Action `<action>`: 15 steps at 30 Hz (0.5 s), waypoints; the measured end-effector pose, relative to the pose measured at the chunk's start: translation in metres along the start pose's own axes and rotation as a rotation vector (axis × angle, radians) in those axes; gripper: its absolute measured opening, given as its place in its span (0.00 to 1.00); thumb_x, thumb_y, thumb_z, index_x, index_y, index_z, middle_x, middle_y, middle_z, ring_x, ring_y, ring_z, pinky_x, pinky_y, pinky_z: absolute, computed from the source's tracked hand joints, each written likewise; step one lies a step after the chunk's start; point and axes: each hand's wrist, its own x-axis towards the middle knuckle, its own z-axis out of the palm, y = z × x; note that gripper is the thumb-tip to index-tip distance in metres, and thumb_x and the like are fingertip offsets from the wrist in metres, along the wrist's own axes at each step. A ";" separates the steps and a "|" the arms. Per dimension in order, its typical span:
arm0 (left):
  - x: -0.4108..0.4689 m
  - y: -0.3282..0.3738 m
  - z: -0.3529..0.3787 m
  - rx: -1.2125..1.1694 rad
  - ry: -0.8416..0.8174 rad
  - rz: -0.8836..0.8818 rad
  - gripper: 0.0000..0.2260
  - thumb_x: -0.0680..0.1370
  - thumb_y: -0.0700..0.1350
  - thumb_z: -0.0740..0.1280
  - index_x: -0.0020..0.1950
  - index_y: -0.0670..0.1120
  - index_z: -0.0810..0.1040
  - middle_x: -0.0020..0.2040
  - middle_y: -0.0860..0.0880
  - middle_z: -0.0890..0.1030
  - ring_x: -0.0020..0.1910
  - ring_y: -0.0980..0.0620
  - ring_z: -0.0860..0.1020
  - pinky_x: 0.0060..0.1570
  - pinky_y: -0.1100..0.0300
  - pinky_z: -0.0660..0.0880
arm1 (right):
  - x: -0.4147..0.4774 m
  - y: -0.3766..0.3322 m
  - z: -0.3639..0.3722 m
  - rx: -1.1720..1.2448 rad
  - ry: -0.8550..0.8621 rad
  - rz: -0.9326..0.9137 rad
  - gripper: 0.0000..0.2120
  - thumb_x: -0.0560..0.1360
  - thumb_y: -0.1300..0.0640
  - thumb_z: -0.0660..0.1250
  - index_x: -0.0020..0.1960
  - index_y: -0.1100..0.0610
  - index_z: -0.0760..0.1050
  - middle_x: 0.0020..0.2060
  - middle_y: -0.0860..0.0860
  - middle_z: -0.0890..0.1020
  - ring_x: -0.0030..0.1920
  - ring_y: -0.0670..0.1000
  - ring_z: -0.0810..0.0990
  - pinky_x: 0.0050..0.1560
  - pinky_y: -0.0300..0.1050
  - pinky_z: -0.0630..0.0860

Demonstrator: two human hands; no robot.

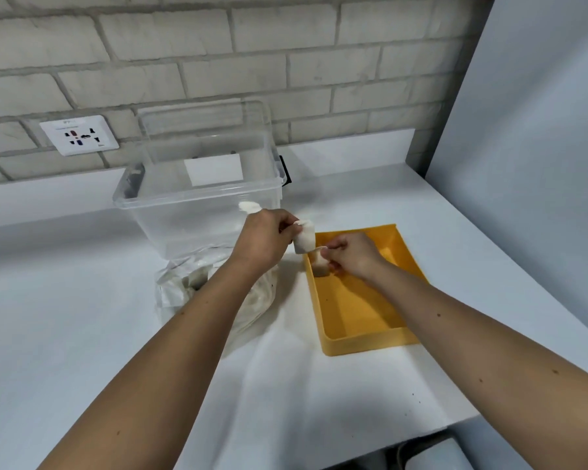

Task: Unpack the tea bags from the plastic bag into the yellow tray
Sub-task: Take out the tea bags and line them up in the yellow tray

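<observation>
The yellow tray [364,340] lies on the white counter, right of centre. My left hand [263,237] is raised beside the tray's far left corner and grips white tea bags [304,238]; another white piece sticks out behind its knuckles. My right hand [352,254] hovers over the tray's far left corner and pinches a tea bag [320,265] that hangs down into the tray. The clear plastic bag [197,283], crumpled with pale contents, lies on the counter under my left forearm.
A large clear plastic bin [197,191] stands behind the bag against the brick wall. A wall socket [78,134] sits at the left. A white panel closes the right side. The counter's front edge runs at the lower right.
</observation>
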 end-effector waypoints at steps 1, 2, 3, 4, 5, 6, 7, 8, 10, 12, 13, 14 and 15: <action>0.002 -0.002 -0.001 0.014 0.010 -0.005 0.08 0.80 0.46 0.68 0.54 0.43 0.83 0.43 0.46 0.84 0.40 0.51 0.78 0.42 0.64 0.70 | 0.003 0.000 0.001 -0.058 0.025 -0.024 0.09 0.75 0.56 0.73 0.51 0.60 0.83 0.40 0.56 0.84 0.40 0.56 0.82 0.49 0.53 0.81; 0.004 -0.003 -0.002 0.017 0.017 -0.013 0.08 0.80 0.46 0.68 0.53 0.43 0.83 0.43 0.46 0.84 0.40 0.50 0.79 0.43 0.63 0.71 | 0.005 0.000 0.002 -0.114 0.055 -0.050 0.09 0.74 0.54 0.73 0.51 0.58 0.84 0.43 0.54 0.85 0.43 0.54 0.82 0.50 0.49 0.80; 0.005 -0.005 -0.002 0.016 0.021 -0.019 0.08 0.80 0.46 0.68 0.53 0.43 0.83 0.43 0.46 0.84 0.41 0.49 0.80 0.44 0.62 0.73 | 0.005 0.000 0.003 -0.162 0.088 -0.071 0.10 0.74 0.53 0.73 0.51 0.57 0.84 0.45 0.53 0.85 0.45 0.52 0.82 0.49 0.45 0.78; 0.005 -0.006 -0.003 0.013 0.027 -0.021 0.08 0.79 0.45 0.68 0.52 0.43 0.84 0.43 0.46 0.84 0.42 0.48 0.81 0.46 0.60 0.75 | 0.006 -0.001 0.004 -0.194 0.120 -0.090 0.10 0.74 0.52 0.73 0.51 0.57 0.85 0.46 0.52 0.85 0.46 0.50 0.81 0.46 0.41 0.75; 0.005 -0.008 -0.004 0.011 0.030 -0.020 0.08 0.79 0.45 0.68 0.52 0.43 0.84 0.42 0.45 0.84 0.43 0.47 0.82 0.48 0.58 0.76 | 0.006 0.000 0.006 -0.210 0.151 -0.108 0.09 0.74 0.52 0.73 0.50 0.57 0.84 0.46 0.51 0.85 0.45 0.48 0.80 0.44 0.36 0.72; 0.005 -0.009 -0.004 0.010 0.032 -0.016 0.07 0.79 0.44 0.68 0.52 0.43 0.84 0.42 0.45 0.84 0.43 0.47 0.82 0.49 0.57 0.77 | 0.005 0.000 0.007 -0.215 0.176 -0.129 0.08 0.74 0.53 0.73 0.49 0.57 0.84 0.45 0.51 0.85 0.43 0.47 0.79 0.40 0.33 0.70; 0.004 -0.009 -0.005 0.008 0.031 -0.012 0.07 0.79 0.44 0.68 0.52 0.42 0.84 0.42 0.45 0.84 0.42 0.47 0.83 0.48 0.58 0.77 | 0.005 0.001 0.009 -0.207 0.196 -0.148 0.07 0.74 0.54 0.73 0.48 0.57 0.84 0.43 0.51 0.85 0.42 0.46 0.78 0.38 0.31 0.68; 0.003 -0.010 -0.006 0.003 0.026 -0.010 0.07 0.79 0.43 0.68 0.52 0.42 0.84 0.42 0.46 0.84 0.41 0.48 0.83 0.45 0.61 0.77 | 0.004 0.001 0.010 -0.190 0.211 -0.163 0.06 0.73 0.55 0.74 0.47 0.57 0.83 0.41 0.51 0.84 0.40 0.46 0.77 0.36 0.30 0.68; 0.002 -0.011 -0.007 -0.007 0.010 -0.017 0.06 0.79 0.42 0.68 0.52 0.42 0.83 0.41 0.46 0.84 0.38 0.52 0.82 0.39 0.69 0.75 | 0.002 0.002 0.012 -0.159 0.237 -0.196 0.05 0.72 0.57 0.75 0.44 0.57 0.81 0.37 0.50 0.82 0.38 0.47 0.78 0.36 0.33 0.71; 0.002 -0.012 -0.008 -0.018 -0.006 -0.027 0.06 0.79 0.42 0.68 0.53 0.43 0.83 0.42 0.46 0.84 0.36 0.53 0.81 0.38 0.72 0.74 | 0.001 0.003 0.014 -0.177 0.262 -0.222 0.07 0.71 0.57 0.76 0.43 0.57 0.79 0.34 0.49 0.80 0.36 0.48 0.78 0.36 0.39 0.72; 0.002 -0.012 -0.007 -0.032 -0.014 -0.034 0.06 0.79 0.41 0.68 0.52 0.42 0.83 0.42 0.46 0.84 0.36 0.53 0.82 0.39 0.70 0.76 | 0.001 0.003 0.014 -0.202 0.269 -0.226 0.08 0.70 0.57 0.76 0.42 0.57 0.77 0.33 0.49 0.79 0.36 0.48 0.77 0.36 0.40 0.72; 0.002 -0.012 -0.007 -0.052 -0.023 -0.042 0.05 0.79 0.41 0.68 0.52 0.42 0.83 0.42 0.45 0.84 0.37 0.51 0.83 0.42 0.66 0.79 | 0.001 0.002 0.013 -0.229 0.275 -0.228 0.10 0.70 0.55 0.76 0.42 0.57 0.76 0.33 0.49 0.79 0.35 0.48 0.77 0.34 0.40 0.71; 0.003 -0.013 -0.007 -0.076 -0.033 -0.049 0.05 0.79 0.41 0.69 0.52 0.43 0.83 0.42 0.45 0.85 0.39 0.49 0.84 0.46 0.61 0.81 | 0.000 0.001 0.012 -0.257 0.284 -0.232 0.11 0.70 0.53 0.76 0.44 0.56 0.75 0.33 0.49 0.79 0.35 0.48 0.77 0.33 0.39 0.71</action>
